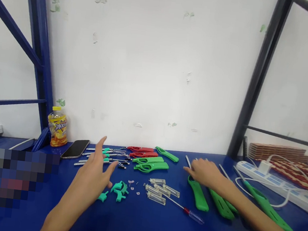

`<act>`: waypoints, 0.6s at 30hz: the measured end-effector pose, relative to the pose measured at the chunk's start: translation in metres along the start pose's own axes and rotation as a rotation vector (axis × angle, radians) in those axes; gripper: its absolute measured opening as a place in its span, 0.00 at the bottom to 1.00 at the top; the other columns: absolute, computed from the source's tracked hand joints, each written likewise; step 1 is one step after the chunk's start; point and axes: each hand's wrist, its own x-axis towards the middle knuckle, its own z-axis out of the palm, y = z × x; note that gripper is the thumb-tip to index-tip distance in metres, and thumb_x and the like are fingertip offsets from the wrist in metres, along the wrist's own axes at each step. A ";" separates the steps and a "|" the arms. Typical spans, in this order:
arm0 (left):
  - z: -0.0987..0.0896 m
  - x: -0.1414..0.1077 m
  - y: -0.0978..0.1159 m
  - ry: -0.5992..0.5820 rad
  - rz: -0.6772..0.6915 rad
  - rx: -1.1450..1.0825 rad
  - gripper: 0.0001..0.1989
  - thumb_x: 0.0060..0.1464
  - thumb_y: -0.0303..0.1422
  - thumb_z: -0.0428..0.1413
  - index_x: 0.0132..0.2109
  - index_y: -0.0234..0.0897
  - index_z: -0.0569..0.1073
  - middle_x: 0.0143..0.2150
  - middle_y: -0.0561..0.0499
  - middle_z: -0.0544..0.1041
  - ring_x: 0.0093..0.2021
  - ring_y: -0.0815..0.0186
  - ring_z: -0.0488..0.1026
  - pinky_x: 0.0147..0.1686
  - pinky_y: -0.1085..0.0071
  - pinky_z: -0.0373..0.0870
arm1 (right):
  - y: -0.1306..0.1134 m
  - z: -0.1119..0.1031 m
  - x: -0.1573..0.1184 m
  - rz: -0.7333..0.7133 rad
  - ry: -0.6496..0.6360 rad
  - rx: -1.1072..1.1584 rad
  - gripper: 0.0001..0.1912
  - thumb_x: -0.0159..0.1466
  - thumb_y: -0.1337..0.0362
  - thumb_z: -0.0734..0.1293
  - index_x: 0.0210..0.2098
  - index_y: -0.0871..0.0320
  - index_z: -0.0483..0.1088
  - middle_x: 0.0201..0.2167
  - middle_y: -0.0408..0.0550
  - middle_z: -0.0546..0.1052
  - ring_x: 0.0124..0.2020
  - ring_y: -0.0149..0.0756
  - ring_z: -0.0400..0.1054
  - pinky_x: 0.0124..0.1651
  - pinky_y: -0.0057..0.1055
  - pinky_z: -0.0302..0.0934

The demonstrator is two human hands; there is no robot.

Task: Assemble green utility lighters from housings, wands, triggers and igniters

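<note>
My left hand [91,173] hovers over the left part of the table with its fingers spread and nothing in them. Beside and below its fingertips lie teal plastic triggers [119,190]. Metal lighter tubes with wires [107,159] are partly hidden behind it. My right hand [205,172] reaches across to a long-necked green lighter [199,195], its fingers closed at the neck by the metal tube. Under that forearm lie further green lighters [220,204], partly covered. Clear fuel tanks [156,197] and a screwdriver [194,217] lie between my hands.
Red casing halves [141,154] and green casing halves [152,166] lie at the back middle. A phone [75,149] and a drink bottle [58,127] stand back left. At right are another green lighter [268,208] and a power strip [282,187] with white cables.
</note>
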 end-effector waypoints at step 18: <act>-0.009 0.009 -0.020 0.029 0.003 0.216 0.37 0.71 0.48 0.42 0.79 0.38 0.45 0.69 0.20 0.63 0.46 0.36 0.84 0.47 0.45 0.75 | -0.069 -0.002 0.044 -0.515 -0.075 0.132 0.19 0.74 0.56 0.70 0.60 0.57 0.72 0.59 0.54 0.76 0.53 0.45 0.76 0.54 0.48 0.74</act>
